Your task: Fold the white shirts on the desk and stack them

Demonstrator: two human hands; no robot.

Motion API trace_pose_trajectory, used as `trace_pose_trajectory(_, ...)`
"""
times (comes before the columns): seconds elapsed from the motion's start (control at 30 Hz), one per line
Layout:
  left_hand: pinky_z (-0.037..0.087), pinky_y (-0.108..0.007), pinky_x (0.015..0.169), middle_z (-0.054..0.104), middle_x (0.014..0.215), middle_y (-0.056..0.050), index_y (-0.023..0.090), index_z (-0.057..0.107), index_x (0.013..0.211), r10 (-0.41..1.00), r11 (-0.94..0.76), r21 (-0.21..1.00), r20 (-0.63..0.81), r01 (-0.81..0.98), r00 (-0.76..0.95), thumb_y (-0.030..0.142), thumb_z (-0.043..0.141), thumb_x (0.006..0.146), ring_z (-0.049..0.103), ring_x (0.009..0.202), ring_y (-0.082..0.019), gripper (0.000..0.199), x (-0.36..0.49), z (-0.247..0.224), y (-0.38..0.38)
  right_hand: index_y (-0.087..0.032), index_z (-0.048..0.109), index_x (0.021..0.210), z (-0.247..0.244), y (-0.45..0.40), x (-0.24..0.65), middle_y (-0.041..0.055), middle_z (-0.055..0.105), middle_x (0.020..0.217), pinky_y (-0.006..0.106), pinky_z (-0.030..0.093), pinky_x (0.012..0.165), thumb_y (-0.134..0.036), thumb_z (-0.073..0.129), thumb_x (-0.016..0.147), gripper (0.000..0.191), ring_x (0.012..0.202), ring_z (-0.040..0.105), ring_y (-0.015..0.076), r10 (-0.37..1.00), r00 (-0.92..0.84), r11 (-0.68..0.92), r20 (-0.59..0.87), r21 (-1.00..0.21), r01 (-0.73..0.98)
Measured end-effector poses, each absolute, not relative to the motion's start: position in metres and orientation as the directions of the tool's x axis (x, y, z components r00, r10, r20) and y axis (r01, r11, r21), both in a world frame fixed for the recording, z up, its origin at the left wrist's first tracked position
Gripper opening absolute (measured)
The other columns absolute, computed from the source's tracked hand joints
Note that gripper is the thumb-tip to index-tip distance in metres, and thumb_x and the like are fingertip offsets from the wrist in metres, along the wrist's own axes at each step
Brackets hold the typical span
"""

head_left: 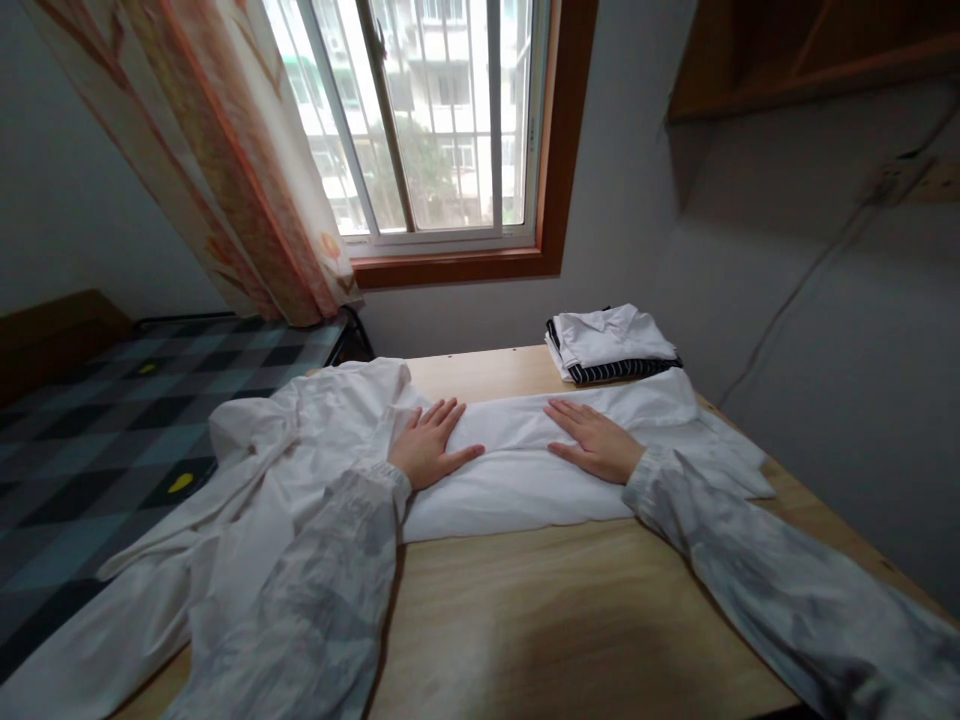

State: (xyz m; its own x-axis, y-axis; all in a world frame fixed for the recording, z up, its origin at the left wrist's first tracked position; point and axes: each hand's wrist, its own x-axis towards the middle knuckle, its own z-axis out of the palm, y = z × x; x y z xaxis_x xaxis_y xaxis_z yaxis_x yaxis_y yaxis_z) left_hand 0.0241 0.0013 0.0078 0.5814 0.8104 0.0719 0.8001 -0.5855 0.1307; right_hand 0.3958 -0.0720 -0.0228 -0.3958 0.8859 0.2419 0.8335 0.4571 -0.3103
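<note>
Cloth point(517, 480), white, lies across the table point(487, 600) mid-view, bunched toward 9 o'clock. On its flat part, the left hand point(433, 446) and right hand point(597, 444) rest palm-down, fingers straight and open. At 12 o'clock from the right hand, folded clothes point(613, 338) sit in a pile.

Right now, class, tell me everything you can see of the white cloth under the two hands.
The white cloth is plain, soft-looking fabric, lying in a flat, lightly creased band across the wooden table. Layers show at its right end. The left hand and right hand rest on it, palms down. Leftward it meets a rumpled white heap; whether they are one piece is unclear.
</note>
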Motion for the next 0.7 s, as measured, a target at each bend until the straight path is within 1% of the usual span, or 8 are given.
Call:
trace_pose_trajectory(0.13,0.019,-0.062,0.140,0.033,0.185,-0.011,0.027,0.039,0.178,0.809,-0.588,0.136,0.091,0.797,0.581,0.092,0.040,0.100,0.030,0.172,-0.038,0.101,0.023,0.007,0.003,-0.024,0.042,0.177,-0.041,-0.084,0.440,0.0166,0.036,0.183,0.063,0.034,0.137,-0.070,0.049,0.111,0.080,0.170,0.035,0.0373,0.923,-0.316,0.370,0.220,-0.283,0.885)
trace_pose_trajectory(0.2,0.018,-0.062,0.140,0.033,0.185,-0.011,0.027,0.039,0.178,0.808,-0.590,0.133,0.091,0.797,0.583,0.091,0.039,0.101,0.029,0.172,-0.038,0.100,0.023,0.006,0.003,-0.024,0.046,0.174,-0.044,-0.095,0.467,0.0166,0.041,0.181,0.063,0.036,0.136,-0.067,0.049,0.112,0.076,0.168,0.039,0.0374,0.930,-0.282,0.343,0.236,-0.278,0.897)
trace_pose_trajectory(0.27,0.018,-0.062,0.140,0.033,0.185,-0.011,0.027,0.039,0.178,0.809,-0.588,0.130,0.090,0.798,0.581,0.091,0.039,0.101,0.029,0.172,-0.038,0.100,0.022,0.005,0.004,-0.026,0.054,0.168,-0.042,-0.106,0.491,0.0148,0.050,0.176,0.061,0.041,0.133,-0.060,0.049,0.112,0.066,0.163,0.048,0.0355,0.923,-0.263,0.342,0.280,-0.288,0.894)
trace_pose_trajectory(0.33,0.019,-0.062,0.140,0.033,0.185,-0.011,0.027,0.039,0.178,0.810,-0.586,0.127,0.088,0.800,0.579,0.092,0.039,0.101,0.030,0.172,-0.038,0.101,0.022,0.004,0.004,-0.026,0.066,0.155,-0.039,-0.116,0.511,0.0144,0.063,0.163,0.058,0.049,0.127,-0.052,0.052,0.111,0.053,0.151,0.061,0.0342,0.905,-0.226,0.345,0.360,-0.309,0.887)
trace_pose_trajectory(0.4,0.019,-0.062,0.140,0.033,0.186,-0.010,0.027,0.039,0.178,0.810,-0.586,0.124,0.088,0.801,0.579,0.092,0.038,0.100,0.029,0.172,-0.038,0.101,0.023,0.004,0.004,-0.025,0.076,0.134,-0.034,-0.123,0.524,0.0150,0.075,0.140,0.056,0.056,0.117,-0.046,0.057,0.109,0.038,0.132,0.070,0.0348,0.879,-0.170,0.332,0.446,-0.314,0.889)
trace_pose_trajectory(0.5,0.018,-0.061,0.140,0.032,0.186,-0.010,0.027,0.038,0.178,0.811,-0.585,0.120,0.083,0.802,0.579,0.091,0.037,0.101,0.028,0.173,-0.037,0.101,0.023,0.006,0.003,-0.025,0.077,0.106,-0.027,-0.128,0.528,0.0132,0.077,0.109,0.053,0.059,0.101,-0.040,0.061,0.107,0.022,0.108,0.072,0.0346,0.850,-0.140,0.323,0.507,-0.293,0.900)
trace_pose_trajectory(0.6,0.017,-0.061,0.141,0.031,0.186,-0.010,0.026,0.037,0.178,0.814,-0.581,0.123,0.071,0.805,0.576,0.092,0.036,0.101,0.028,0.173,-0.036,0.101,0.024,0.008,0.002,-0.025,0.072,0.098,-0.024,-0.129,0.524,0.0119,0.074,0.102,0.051,0.057,0.095,-0.035,0.058,0.108,0.019,0.100,0.069,0.0335,0.848,-0.155,0.335,0.507,-0.287,0.897)
trace_pose_trajectory(0.7,0.017,-0.062,0.140,0.031,0.186,-0.011,0.026,0.037,0.178,0.814,-0.581,0.123,0.066,0.805,0.577,0.092,0.035,0.101,0.028,0.173,-0.037,0.102,0.023,0.008,0.002,-0.025,0.070,0.102,-0.024,-0.128,0.522,0.0113,0.073,0.100,0.050,0.056,0.092,-0.036,0.060,0.108,0.016,0.097,0.067,0.0329,0.849,-0.147,0.336,0.507,-0.305,0.891)
